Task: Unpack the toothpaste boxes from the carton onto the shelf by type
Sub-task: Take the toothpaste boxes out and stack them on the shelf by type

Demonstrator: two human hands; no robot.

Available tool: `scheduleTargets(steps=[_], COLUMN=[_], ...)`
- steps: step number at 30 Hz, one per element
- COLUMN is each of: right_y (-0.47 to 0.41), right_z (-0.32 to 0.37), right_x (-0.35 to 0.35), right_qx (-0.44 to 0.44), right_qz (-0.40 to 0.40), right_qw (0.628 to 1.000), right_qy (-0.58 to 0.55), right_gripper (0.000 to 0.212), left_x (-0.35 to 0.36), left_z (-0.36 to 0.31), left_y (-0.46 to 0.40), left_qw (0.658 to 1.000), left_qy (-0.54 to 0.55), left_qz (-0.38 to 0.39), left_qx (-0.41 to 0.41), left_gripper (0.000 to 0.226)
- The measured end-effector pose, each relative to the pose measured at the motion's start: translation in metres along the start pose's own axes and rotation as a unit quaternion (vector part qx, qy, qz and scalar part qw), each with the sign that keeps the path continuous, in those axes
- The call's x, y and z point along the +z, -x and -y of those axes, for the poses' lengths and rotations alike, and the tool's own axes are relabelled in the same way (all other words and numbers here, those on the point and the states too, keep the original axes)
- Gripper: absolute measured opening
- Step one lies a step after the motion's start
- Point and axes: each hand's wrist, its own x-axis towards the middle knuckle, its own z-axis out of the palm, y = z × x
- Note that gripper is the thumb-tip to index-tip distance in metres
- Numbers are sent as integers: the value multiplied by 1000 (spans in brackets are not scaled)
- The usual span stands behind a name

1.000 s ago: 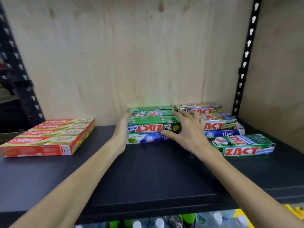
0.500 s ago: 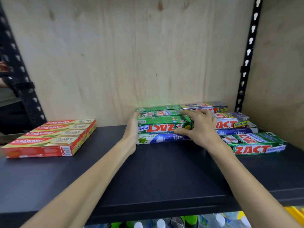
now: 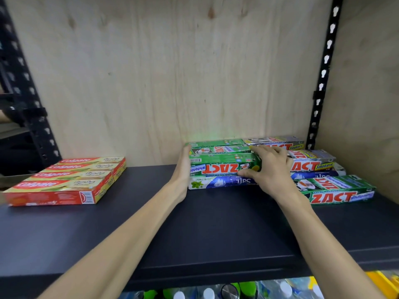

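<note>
The left hand (image 3: pixel 181 171) lies flat, fingers straight, against the left ends of the stacked green Zact boxes (image 3: pixel 222 167) at the back of the black shelf (image 3: pixel 194 229). The right hand (image 3: pixel 272 169) curls round the stack's right end, thumb beneath. The stack rests on a blue Salz box (image 3: pixel 220 182). Risks, as judged: uneven squeezing could skew the stack, slide the upper boxes off, or nudge the silver Zact Smokers boxes (image 3: pixel 311 162) alongside. The carton is not in view.

Green ZACT box (image 3: pixel 222 168) atop blue box (image 3: pixel 222 182).

right hand (image 3: pixel 272 167) now farther over the green zact box (image 3: pixel 224 167) end
</note>
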Motion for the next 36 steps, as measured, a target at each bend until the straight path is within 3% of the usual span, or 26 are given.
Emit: scheduleTargets(steps=[4, 7, 8, 10, 12, 16, 19, 25, 29, 36], right_y=[5, 6, 6, 7, 10, 20, 33, 69, 89, 111], right_z=[2, 1, 0, 0, 1, 9, 22, 47, 65, 96], right_x=[3, 5, 6, 5, 6, 6, 6, 8, 9, 3], right_qx=[-3, -16, -19, -26, -44, -118, -183, -235, -255, -178], right_qz=[-7, -7, -12, -25, -32, -32, -35, 2, 43, 114], right_qw=[999, 997, 997, 997, 995, 983, 966, 958, 961, 977], right_qy=[43, 69, 71, 71, 85, 136, 179, 165, 97, -40], right_gripper=[85, 85, 84, 83, 81, 76, 74, 77, 84, 76], left_x=[-6, -15, -18, -28, -37, -55, -76, -131, -169, -196], left_z=[0, 1, 2, 11, 18, 24, 22, 13, 6, 1], left_y=[7, 22, 28, 32, 36, 41, 54, 101, 133, 170], left_qw=[999, 983, 969, 928, 896, 871, 856, 853, 869, 892], left_qy=[-21, -126, -178, -290, -370, -407, -429, -436, -426, -390], left_qz=[13, 6, -15, -31, -29, -43, -49, -33, -1, -16], left_qx=[33, 133, 172, 232, 245, 271, 285, 287, 253, 227], left_gripper=[55, 26, 28, 57, 70, 74, 65, 59, 60, 33])
